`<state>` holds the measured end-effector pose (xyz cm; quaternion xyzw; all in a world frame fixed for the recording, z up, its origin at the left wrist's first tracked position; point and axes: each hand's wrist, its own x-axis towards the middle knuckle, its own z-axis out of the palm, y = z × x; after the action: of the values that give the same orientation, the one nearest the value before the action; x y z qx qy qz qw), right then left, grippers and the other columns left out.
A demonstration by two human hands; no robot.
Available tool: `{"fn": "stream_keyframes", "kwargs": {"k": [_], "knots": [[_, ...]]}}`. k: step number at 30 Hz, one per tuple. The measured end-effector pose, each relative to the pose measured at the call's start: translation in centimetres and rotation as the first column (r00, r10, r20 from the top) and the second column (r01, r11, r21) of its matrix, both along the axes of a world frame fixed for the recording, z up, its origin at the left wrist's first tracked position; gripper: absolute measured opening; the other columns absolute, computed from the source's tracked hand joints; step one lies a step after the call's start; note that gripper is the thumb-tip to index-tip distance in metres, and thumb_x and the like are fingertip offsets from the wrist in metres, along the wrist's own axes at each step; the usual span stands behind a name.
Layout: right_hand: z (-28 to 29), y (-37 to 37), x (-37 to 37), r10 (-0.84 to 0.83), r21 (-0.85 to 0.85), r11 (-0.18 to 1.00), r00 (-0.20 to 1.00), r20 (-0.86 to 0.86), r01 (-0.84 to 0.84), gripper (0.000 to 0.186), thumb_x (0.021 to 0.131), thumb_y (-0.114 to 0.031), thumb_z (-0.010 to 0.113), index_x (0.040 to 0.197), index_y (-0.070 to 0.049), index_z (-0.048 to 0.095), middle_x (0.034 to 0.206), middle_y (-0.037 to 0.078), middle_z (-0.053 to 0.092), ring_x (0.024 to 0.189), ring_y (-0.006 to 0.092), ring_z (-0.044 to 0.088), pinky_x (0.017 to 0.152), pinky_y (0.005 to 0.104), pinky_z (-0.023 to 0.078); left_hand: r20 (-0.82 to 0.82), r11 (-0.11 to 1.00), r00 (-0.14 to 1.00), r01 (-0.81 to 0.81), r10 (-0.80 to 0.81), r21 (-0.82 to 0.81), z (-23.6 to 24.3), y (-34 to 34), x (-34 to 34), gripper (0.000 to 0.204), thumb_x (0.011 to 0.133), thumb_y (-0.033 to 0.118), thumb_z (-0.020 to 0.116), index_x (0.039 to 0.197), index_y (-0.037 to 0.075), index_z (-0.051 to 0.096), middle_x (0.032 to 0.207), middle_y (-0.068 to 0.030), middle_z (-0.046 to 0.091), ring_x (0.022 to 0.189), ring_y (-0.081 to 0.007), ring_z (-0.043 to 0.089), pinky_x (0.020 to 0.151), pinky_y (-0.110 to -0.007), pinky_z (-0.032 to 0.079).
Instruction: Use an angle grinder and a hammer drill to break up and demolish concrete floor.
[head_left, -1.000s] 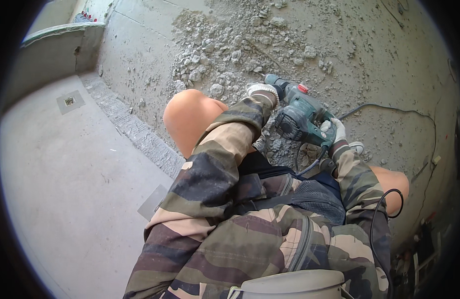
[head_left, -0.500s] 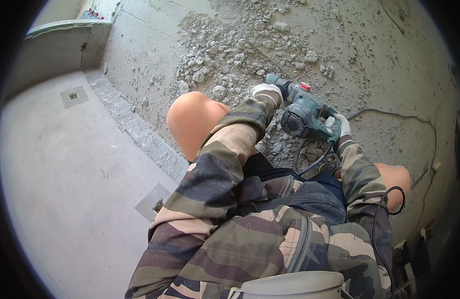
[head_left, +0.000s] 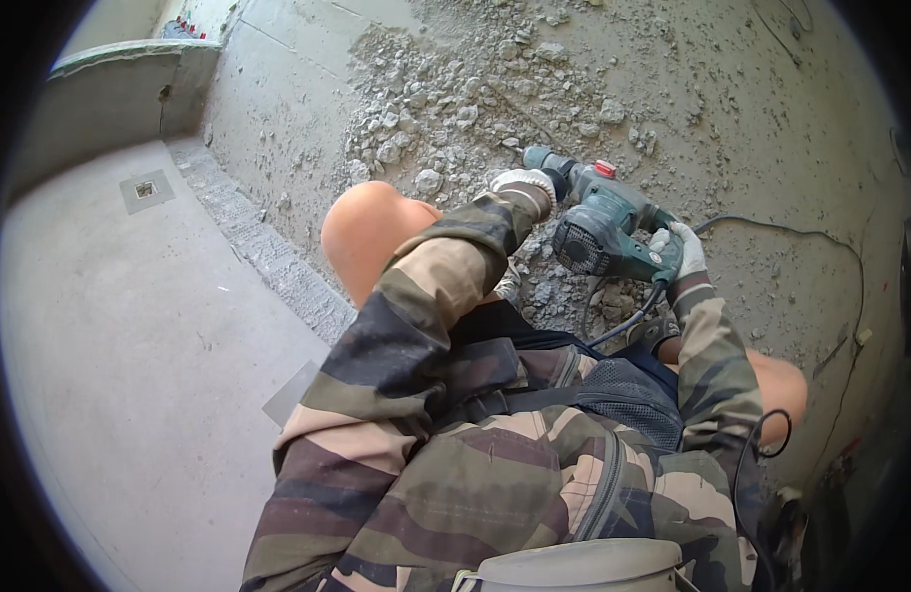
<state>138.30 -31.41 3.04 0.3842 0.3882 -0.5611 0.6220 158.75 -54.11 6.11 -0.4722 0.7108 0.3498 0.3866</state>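
Observation:
A dusty green rotary hammer drill (head_left: 605, 219) with a red knob lies level across my front, its nose pointing to the far left. In a white glove, my right hand (head_left: 686, 249) is wrapped round the rear grip. My left hand (head_left: 522, 183), also gloved, is closed at the side handle just behind the nose; the forearm partly hides its fingers. Beyond the nose reaches a thin bit, hard to make out against the broken concrete rubble (head_left: 445, 109) on the floor.
Bent knees flank the drill. The power cord (head_left: 791, 229) trails off to the right over gritty floor. Left of me lies a smooth pale slab (head_left: 130, 335) with a small square drain (head_left: 145, 189), edged by a rough concrete strip (head_left: 248, 237). A low wall (head_left: 110, 113) stands at the far left.
My left knee and left forearm have shifted slightly left. The right wrist has turned a little; the drill stays almost in place, both hands still on it.

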Motion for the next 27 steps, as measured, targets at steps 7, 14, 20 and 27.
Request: {"fn": "stream_keyframes", "kwargs": {"k": [7, 14, 20, 27], "knots": [[10.5, -1.7, -5.0, 0.169, 0.067, 0.985, 0.961, -0.22, -0.158, 0.016, 0.088, -0.019, 0.053, 0.09, -0.003, 0.052, 0.071, 0.002, 0.056, 0.053, 0.0122, 0.053, 0.046, 0.0267, 0.047, -0.083, 0.962, 0.959, -0.265, 0.27, 0.066, -1.5, 7.2, 0.0, 0.049, 0.084, 0.045, 0.055, 0.113, 0.005, 0.06, 0.115, -0.0195, 0.062, 0.11, -0.034, 0.058, 0.09, -0.042, 0.046], [15.0, -8.0, -1.2, 0.245, -0.073, 0.952, 0.881, -0.404, -0.298, 0.012, 0.089, -0.017, 0.054, 0.093, -0.005, 0.052, 0.072, 0.003, 0.056, 0.055, 0.0123, 0.053, 0.047, 0.0271, 0.049, -0.106, 0.932, 0.927, -0.352, 0.36, 0.086, 0.2, 6.5, 3.0, 0.066, 0.066, 0.044, 0.075, 0.113, 0.002, 0.054, 0.109, -0.0223, 0.062, 0.105, -0.0361, 0.06, 0.086, -0.042, 0.048], [13.8, -8.1, 0.8, 0.193, -0.042, 0.974, 0.912, -0.362, -0.223, 0.01, 0.088, -0.015, 0.052, 0.091, -0.006, 0.051, 0.072, 0.003, 0.055, 0.055, 0.0126, 0.052, 0.047, 0.0276, 0.049, -0.07, 0.974, 0.975, -0.202, 0.21, 0.105, -0.5, 3.9, 4.7, 0.047, 0.071, 0.034, 0.071, 0.106, 0.004, 0.065, 0.106, -0.0168, 0.066, 0.103, -0.0314, 0.064, 0.082, -0.042, 0.051], [7.8, -0.9, 1.6, 0.085, -0.039, 0.995, 0.974, -0.208, -0.095, 0.011, 0.084, -0.017, 0.049, 0.082, -0.006, 0.049, 0.068, 0.002, 0.051, 0.054, 0.0137, 0.05, 0.049, 0.0294, 0.048, -0.046, 0.992, 0.995, 0.09, -0.086, 0.09, -3.0, 3.7, 4.8, 0.036, 0.078, 0.027, 0.063, 0.108, 0.007, 0.066, 0.108, -0.0155, 0.066, 0.102, -0.0304, 0.063, 0.085, -0.039, 0.049]]}}
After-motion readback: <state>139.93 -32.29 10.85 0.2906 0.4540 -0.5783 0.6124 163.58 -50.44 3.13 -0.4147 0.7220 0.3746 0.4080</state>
